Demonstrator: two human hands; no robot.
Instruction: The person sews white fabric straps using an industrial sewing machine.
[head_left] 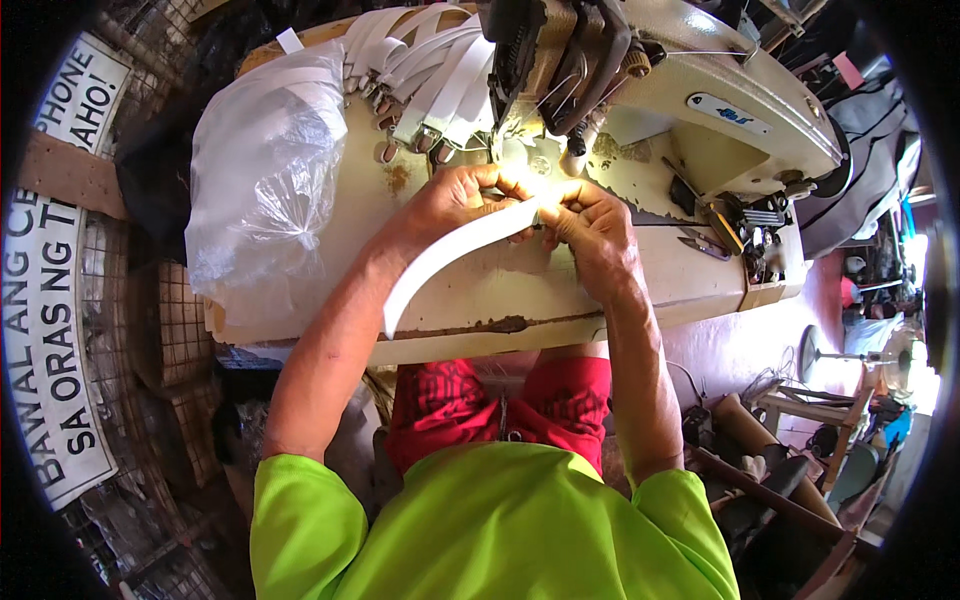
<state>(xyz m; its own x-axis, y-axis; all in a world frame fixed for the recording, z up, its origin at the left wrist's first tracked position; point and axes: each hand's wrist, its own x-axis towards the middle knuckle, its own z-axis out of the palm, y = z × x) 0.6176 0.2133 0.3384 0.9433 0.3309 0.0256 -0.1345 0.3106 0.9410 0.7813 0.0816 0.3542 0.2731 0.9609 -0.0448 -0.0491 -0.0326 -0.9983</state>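
A white strap (440,258) curves down to the left from between my hands, its loose end hanging over the table near my left forearm. My left hand (462,196) is closed, fingers pinching at the strap's upper end. Opposite it, my right hand (594,226) is closed on the same end with thumb and fingertips. Bright lamp light washes out the fingertips, so the very tip of the strap is hard to make out. Just beyond my hands stands a cream sewing machine (690,65), its needle area directly above them.
A pile of white straps (440,70) with metal fittings lies behind my left hand. Left of it sits a knotted clear plastic bag (262,165). Small snips (706,244) and a tray of small tools (764,262) rest at the right. The worn table edge (470,342) runs before me.
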